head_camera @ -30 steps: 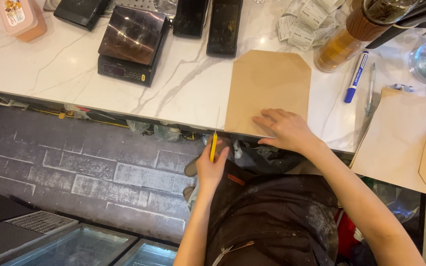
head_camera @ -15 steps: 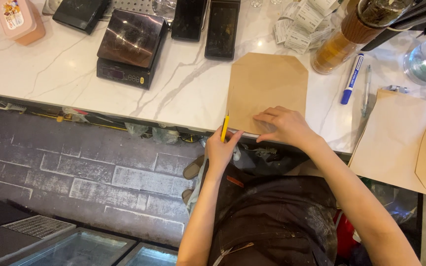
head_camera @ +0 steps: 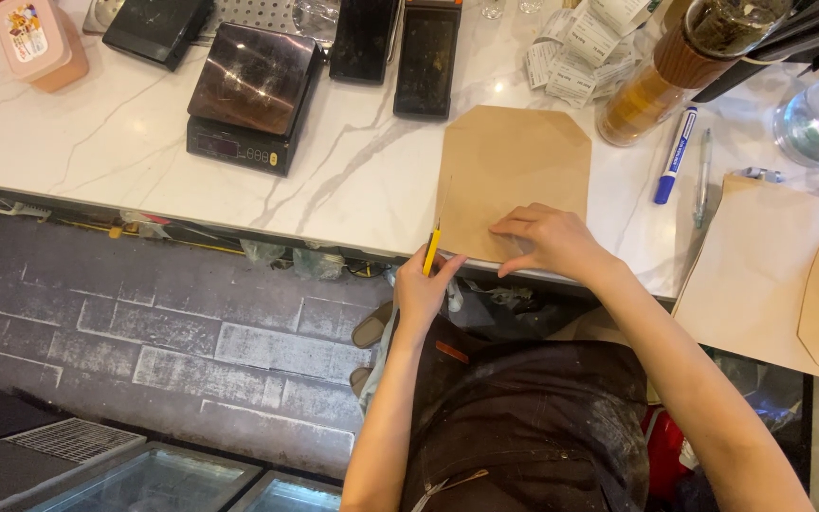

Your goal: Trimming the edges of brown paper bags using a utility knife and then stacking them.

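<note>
Left hand (head_camera: 424, 289) grip closed on yellow cutter (head_camera: 431, 250); right hand (head_camera: 547, 242) (flat, open) presses brown envelope (head_camera: 518, 166); scale (head_camera: 250, 100) nearby.

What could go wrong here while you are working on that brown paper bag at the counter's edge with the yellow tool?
The yellow tool in the left hand points at the brown paper bag close to the right hand pressing it down, so a slip might catch the fingers. The bag lies at the marble counter edge and could slide off. If it shifts upward, it may nudge the amber jar nearby.
</note>
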